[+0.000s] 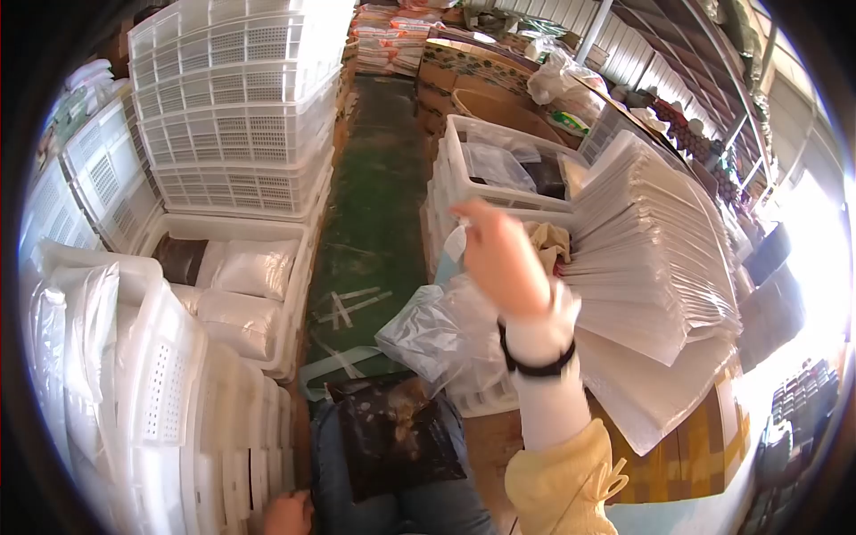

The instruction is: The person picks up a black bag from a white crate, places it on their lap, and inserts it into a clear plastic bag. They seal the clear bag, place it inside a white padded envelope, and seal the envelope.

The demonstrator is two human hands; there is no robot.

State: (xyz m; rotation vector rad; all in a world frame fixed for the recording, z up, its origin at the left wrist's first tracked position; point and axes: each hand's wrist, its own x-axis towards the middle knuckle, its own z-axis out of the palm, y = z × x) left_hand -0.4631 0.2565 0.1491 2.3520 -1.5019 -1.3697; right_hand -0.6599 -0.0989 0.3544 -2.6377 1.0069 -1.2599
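My right hand (504, 259) is raised at the centre, over the near edge of the crates on the right. Its fingers are curled and blurred, and what they hold, if anything, cannot be made out. Below and left of it hangs a clear plastic bag (428, 330). A dark, flat package (392, 437) with a light brown patch lies across my lap. Low in the view, my left hand (288, 514) is near the stacked white crates, partly cut off, its fingers mostly hidden. A large stack of white plastic sleeves (651, 259) fans out right of my right hand.
Tall white crates (232, 107) rise at the back left. A crate (303, 267) below holds filled white bags (254, 267). More crates (160, 392) stand nearer. A green floor strip (374, 196) runs between the rows. A cardboard box (687, 455) supports the sleeves.
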